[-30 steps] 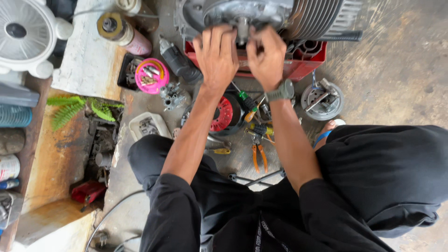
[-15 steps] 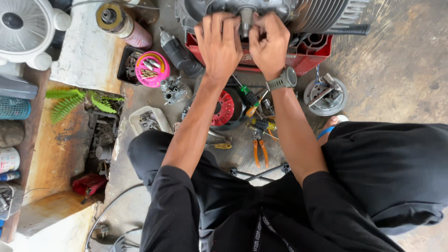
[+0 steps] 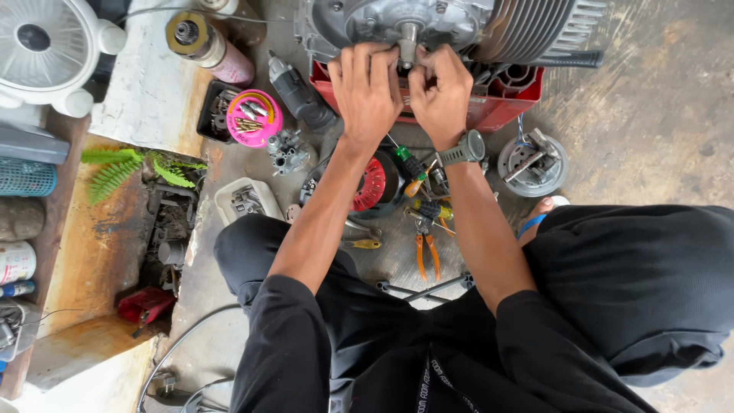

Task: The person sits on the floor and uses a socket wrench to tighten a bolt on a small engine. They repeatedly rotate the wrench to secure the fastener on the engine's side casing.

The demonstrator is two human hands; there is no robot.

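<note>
Grip: both hands bunched tight round the short metal shaft [image 3: 408, 40] that pokes out of the grey engine [image 3: 428, 21]; left hand [image 3: 368, 90] closed with fingers curled over the shaft's left side, right hand [image 3: 440, 93] closed and pinching at its right. Whether a small part sits between the fingertips, can't tell, they hide it.
Shaft: top centre, sticking toward the camera from the round engine cover, touched by both hands.
Engine: resting on a red stand [image 3: 505, 99], cooling fins off to the right, a black handlebar-like bar [image 3: 566, 58] just beside them.
Slip risk: bare fingers on a narrow, probably oily shaft; if the pinch lets go, knuckles could go straight into the cover's edge or the fins.
Drop risk: anything small worked free here would likely fall into the clutter below, the red-wound coil [image 3: 372, 183], green-handled screwdriver [image 3: 405, 159] and orange pliers [image 3: 427, 254] all lying close together on the concrete floor [image 3: 657, 138].
Watch: the wristwatch [image 3: 463, 149] on the right wrist sits close to the stand's rim and could snag on a hard pull.
Balance: engine looks perched, not clamped; a strong tug toward the body might rock it on the stand.
Further out: pink bowl [image 3: 255, 117] of screws, carburettor [image 3: 287, 151], round metal plate [image 3: 532, 163], white fan [image 3: 42, 46] at the far left.
</note>
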